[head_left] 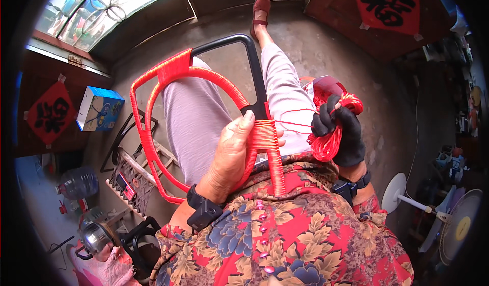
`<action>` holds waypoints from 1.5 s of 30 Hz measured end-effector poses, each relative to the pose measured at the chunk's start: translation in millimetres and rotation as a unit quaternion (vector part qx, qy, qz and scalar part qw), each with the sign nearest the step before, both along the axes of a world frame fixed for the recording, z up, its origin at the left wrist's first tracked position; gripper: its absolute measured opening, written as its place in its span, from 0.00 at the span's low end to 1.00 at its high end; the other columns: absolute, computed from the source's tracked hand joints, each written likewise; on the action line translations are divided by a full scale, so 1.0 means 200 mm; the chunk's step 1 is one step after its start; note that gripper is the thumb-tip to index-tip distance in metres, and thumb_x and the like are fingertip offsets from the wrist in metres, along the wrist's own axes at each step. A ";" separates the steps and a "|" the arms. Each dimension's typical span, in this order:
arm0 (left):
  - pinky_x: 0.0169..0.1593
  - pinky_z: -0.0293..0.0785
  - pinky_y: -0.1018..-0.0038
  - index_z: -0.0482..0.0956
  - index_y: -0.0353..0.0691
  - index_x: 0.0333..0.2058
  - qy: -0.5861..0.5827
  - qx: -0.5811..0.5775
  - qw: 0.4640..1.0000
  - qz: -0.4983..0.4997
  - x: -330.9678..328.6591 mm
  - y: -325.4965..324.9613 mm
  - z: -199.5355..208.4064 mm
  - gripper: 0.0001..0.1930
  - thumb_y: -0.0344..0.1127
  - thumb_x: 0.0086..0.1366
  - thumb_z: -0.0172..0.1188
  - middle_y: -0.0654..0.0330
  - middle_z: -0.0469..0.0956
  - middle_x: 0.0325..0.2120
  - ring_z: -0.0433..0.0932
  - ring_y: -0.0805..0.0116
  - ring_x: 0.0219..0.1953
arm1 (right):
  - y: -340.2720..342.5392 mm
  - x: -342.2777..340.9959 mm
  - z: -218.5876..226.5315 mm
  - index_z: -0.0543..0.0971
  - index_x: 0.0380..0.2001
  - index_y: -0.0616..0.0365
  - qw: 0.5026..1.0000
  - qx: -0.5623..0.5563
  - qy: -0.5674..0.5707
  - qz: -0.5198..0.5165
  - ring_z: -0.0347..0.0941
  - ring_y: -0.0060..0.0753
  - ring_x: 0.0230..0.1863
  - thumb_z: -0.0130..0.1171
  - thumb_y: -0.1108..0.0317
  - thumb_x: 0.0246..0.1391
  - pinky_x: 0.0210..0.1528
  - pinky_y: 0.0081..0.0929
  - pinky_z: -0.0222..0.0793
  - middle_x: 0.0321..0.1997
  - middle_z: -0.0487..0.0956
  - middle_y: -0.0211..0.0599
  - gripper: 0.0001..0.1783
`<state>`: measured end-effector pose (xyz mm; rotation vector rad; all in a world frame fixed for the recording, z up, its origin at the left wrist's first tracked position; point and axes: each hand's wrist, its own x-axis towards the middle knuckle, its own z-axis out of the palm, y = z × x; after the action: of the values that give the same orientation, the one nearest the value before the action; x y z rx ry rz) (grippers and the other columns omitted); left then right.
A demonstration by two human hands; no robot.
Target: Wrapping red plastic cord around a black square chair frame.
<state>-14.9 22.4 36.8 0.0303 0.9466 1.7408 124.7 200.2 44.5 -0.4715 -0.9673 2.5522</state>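
Across my lap lies a frame (179, 67) with a rounded inner ring and a squarish outer rim, mostly wound in red-orange cord. Bare black tubing shows on its far right part. My left hand (235, 143) is closed round the frame's near right side, thumb on top beside the tight cord wraps. In a black glove, my right hand (344, 128) grips a looped bundle of red cord (326, 144), to the right of the frame. Two thin strands run from this bundle to the frame near my left hand.
A blue box (100, 109) and a low slatted stool (133, 176) with a small red item stand at the left. Further down are a clear water jug (79, 183) and a metal pot (97, 239). A white fan (461, 225) stands at the right. A red bag (326, 87) lies beyond my right hand.
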 end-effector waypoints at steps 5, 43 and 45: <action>0.41 0.79 0.68 0.72 0.27 0.43 0.062 -0.024 0.997 -0.029 -0.01 -0.05 -0.07 0.19 0.42 0.71 0.48 0.48 0.80 0.34 0.82 0.62 0.34 | 0.02 -0.01 -0.03 0.65 0.26 0.52 0.999 -0.028 -0.009 -0.027 0.61 0.23 0.24 0.50 0.62 0.60 0.29 0.22 0.59 0.19 0.62 0.26 0.11; 0.52 0.70 0.71 0.65 0.38 0.51 0.244 -0.014 0.937 0.250 0.02 0.02 0.01 0.20 0.39 0.63 0.53 0.56 0.74 0.46 0.74 0.68 0.47 | -0.14 -0.42 0.29 0.74 0.48 0.57 0.417 0.905 0.078 -0.024 0.69 0.43 0.56 0.59 0.69 0.46 0.56 0.40 0.65 0.55 0.72 0.42 0.23; 0.48 0.72 0.73 0.66 0.36 0.50 0.192 -0.016 0.949 0.251 0.00 -0.02 -0.04 0.18 0.36 0.63 0.52 0.56 0.75 0.43 0.75 0.69 0.44 | -0.11 -0.36 0.30 0.77 0.42 0.59 0.558 0.824 0.051 -0.084 0.75 0.41 0.48 0.62 0.74 0.45 0.50 0.35 0.70 0.47 0.76 0.42 0.17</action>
<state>-15.5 18.6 28.2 0.1202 1.3525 2.2388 53.2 177.4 105.1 0.1995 -2.3863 0.5623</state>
